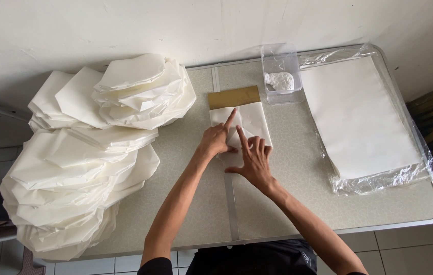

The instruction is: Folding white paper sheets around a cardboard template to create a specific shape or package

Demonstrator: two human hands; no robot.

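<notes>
White folded paper sheet (242,130) lies mid-table on a brown cardboard rectangle (234,97). Left hand (217,138) presses it, index finger extended; right hand (254,160) lies flat on it with fingers spread, neither gripping. Piled folded white papers (89,147) sit left, a plastic-wrapped white sheet stack (359,117) right.

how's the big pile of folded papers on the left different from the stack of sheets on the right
The pile of folded papers is loose and heaped, spilling over the table's left edge; the stack of flat sheets is neat and squared, lying wholly on the table. The pile's pieces are folded into angled shapes, while the stack's are unfolded rectangles. The pile is bare; the stack sits in clear plastic wrap. Both are white paper.
</notes>
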